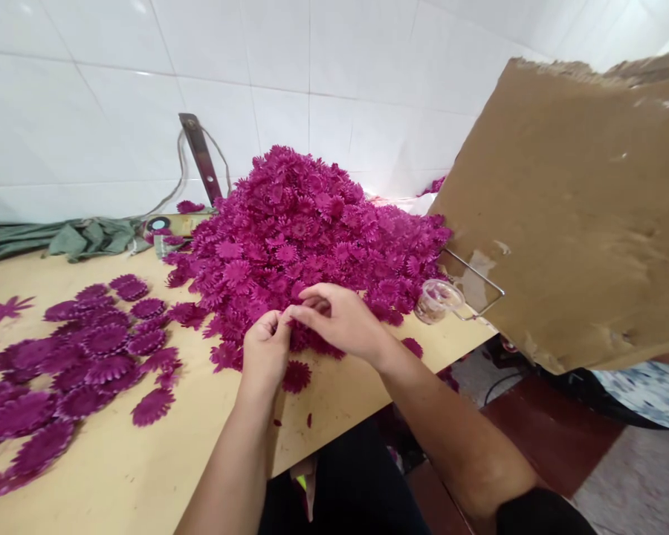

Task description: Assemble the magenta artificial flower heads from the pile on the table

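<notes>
From afar, I'm watching the left hand [266,343] and right hand [343,321] pinching narrowly together; I cannot tell what they're holding. The magenta flower heap [301,219] is looming at twelve o'clock, apparently awaiting handling; flower discs [107,339], possibly finished, are lying towards nine.

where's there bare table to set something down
Widest bare tabletop: front left, between the spread magenta flowers and the left forearm. A smaller patch lies between the clear cup and the tabletop's near edge. Crowded: the flower heap mid-table.

Workshop, tiled wall [357,52], worktable [172,461], heaped flower pieces [306,223]
</notes>
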Available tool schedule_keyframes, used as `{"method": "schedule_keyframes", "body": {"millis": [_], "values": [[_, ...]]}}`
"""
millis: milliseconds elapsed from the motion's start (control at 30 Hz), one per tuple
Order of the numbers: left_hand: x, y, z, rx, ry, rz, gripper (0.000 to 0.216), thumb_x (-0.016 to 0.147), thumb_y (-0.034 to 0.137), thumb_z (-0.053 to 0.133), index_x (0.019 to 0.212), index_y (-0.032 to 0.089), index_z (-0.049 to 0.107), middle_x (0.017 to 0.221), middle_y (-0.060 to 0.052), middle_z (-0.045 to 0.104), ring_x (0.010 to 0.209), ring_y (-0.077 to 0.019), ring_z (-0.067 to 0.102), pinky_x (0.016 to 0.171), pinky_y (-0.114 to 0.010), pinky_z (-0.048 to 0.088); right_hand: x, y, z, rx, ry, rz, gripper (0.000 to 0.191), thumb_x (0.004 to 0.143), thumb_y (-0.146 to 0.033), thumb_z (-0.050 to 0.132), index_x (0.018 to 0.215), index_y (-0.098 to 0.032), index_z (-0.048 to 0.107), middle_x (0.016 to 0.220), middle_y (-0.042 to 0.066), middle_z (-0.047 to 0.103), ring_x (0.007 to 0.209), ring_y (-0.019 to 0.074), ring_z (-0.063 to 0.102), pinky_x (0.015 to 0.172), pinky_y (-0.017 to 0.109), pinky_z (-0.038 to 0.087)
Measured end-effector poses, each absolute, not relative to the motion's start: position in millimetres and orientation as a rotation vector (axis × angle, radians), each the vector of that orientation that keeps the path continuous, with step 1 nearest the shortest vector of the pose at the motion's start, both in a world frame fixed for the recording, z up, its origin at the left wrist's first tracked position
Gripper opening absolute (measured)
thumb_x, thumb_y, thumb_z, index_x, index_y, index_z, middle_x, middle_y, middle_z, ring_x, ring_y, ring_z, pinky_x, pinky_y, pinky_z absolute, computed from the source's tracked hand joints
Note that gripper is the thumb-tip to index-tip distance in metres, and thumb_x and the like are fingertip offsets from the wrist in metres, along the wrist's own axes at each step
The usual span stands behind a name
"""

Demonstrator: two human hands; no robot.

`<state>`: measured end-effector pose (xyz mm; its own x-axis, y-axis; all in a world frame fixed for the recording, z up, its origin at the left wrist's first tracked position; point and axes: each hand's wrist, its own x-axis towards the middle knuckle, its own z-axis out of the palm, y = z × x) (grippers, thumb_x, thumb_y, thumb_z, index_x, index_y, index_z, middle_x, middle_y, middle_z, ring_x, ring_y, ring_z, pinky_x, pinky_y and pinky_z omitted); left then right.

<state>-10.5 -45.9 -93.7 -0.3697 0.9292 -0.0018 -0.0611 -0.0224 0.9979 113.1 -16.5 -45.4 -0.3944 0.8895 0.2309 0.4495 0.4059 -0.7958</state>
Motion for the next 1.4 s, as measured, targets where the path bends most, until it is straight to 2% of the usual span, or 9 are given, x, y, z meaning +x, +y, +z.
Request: {"method": "schedule_keyframes", "body": {"millis": [133, 267, 400, 633, 800, 967, 1167, 1333, 1400], "values": [[-8, -49, -90, 0.887, 1.223, 1.504, 0.044, 0.055, 0.058, 0.067, 0.064, 0.016, 0.058, 0.057, 0.003, 0.056, 0.057, -0.0108, 0.049, 0.058, -0.024, 0.040, 103, -25, -48, -1.023, -2.041, 0.907, 0.010, 0.078, -0.021, 0.055, 0.081, -0.016, 0.062, 0.081, 0.002, 0.067, 0.074, 0.0121, 0.059, 0.072, 0.025, 0.045], [-4, -52, -84, 0.801, 1.140, 1.470, 0.051, 0.044, 0.042, 0.078, 0.084, 0.015, 0.062, 0.073, 0.000, 0.064, 0.066, -0.0127, 0.055, 0.064, -0.026, 0.044, 102, -20, -52, -1.159, -1.926, 0.662, 0.012, 0.080, -0.019, 0.050, 0.077, -0.018, 0.061, 0.073, 0.001, 0.065, 0.068, 0.0124, 0.057, 0.069, 0.026, 0.043], [-3, -52, -83, 0.775, 1.207, 1.525, 0.045, 0.039, 0.036, 0.080, 0.074, 0.014, 0.062, 0.064, 0.002, 0.061, 0.057, -0.0088, 0.050, 0.057, -0.022, 0.040, 111, 0, -51, -1.322, -1.773, 0.422, 0.018, 0.083, -0.022, 0.042, 0.078, -0.017, 0.058, 0.069, 0.003, 0.061, 0.065, 0.0147, 0.055, 0.070, 0.029, 0.043], [-7, -51, -90, 0.828, 1.284, 1.568, 0.045, 0.050, 0.051, 0.074, 0.051, 0.017, 0.045, 0.046, 0.008, 0.040, 0.046, -0.0047, 0.031, 0.046, -0.020, 0.026, 124, 8, -43, -1.218, -1.888, 0.416, 0.030, 0.075, -0.020, 0.055, 0.104, -0.013, 0.060, 0.113, 0.014, 0.056, 0.111, 0.0229, 0.049, 0.098, 0.040, 0.035], [-7, -51, -92, 0.825, 1.212, 1.515, 0.044, 0.054, 0.055, 0.070, 0.058, 0.016, 0.051, 0.051, 0.006, 0.047, 0.050, -0.0063, 0.039, 0.049, -0.020, 0.031, 112, -21, -42, -0.973, -2.085, 0.934, 0.015, 0.077, -0.022, 0.055, 0.087, -0.015, 0.064, 0.085, 0.004, 0.067, 0.077, 0.0130, 0.060, 0.075, 0.027, 0.046], [-4, -53, -85, 0.767, 1.103, 1.507, 0.043, 0.047, 0.042, 0.077, 0.075, 0.015, 0.061, 0.062, 0.004, 0.056, 0.056, -0.0078, 0.047, 0.056, -0.021, 0.038, 108, -18, -46, -1.088, -1.954, 0.761, 0.011, 0.079, -0.015, 0.050, 0.076, -0.016, 0.061, 0.075, 0.001, 0.064, 0.071, 0.0111, 0.057, 0.069, 0.024, 0.042], [-3, -53, -85, 0.784, 1.143, 1.585, 0.033, 0.050, 0.038, 0.075, 0.068, 0.016, 0.058, 0.063, 0.004, 0.056, 0.059, -0.0080, 0.046, 0.060, -0.022, 0.037, 106, -13, -51, -1.199, -1.932, 0.611, 0.029, 0.087, -0.027, 0.039, 0.061, -0.017, 0.047, 0.057, -0.002, 0.049, 0.055, 0.0093, 0.042, 0.056, 0.024, 0.032], [-5, -53, -85, 0.828, 1.244, 1.607, 0.030, 0.052, 0.040, 0.070, 0.063, 0.017, 0.054, 0.057, 0.005, 0.052, 0.054, -0.0085, 0.044, 0.055, -0.022, 0.035, 107, -23, -49, -1.057, -1.961, 0.835, 0.029, 0.081, -0.043, 0.050, 0.089, -0.016, 0.055, 0.087, 0.005, 0.060, 0.078, 0.0128, 0.055, 0.069, 0.025, 0.043], [-5, -53, -85, 0.838, 1.268, 1.589, 0.029, 0.052, 0.040, 0.068, 0.062, 0.018, 0.053, 0.053, 0.006, 0.049, 0.051, -0.0081, 0.041, 0.051, -0.021, 0.033, 109, -27, -48, -1.042, -1.985, 0.822, 0.045, 0.070, -0.044, 0.063, 0.103, -0.015, 0.053, 0.103, 0.009, 0.058, 0.092, 0.0165, 0.056, 0.079, 0.029, 0.044]]}}
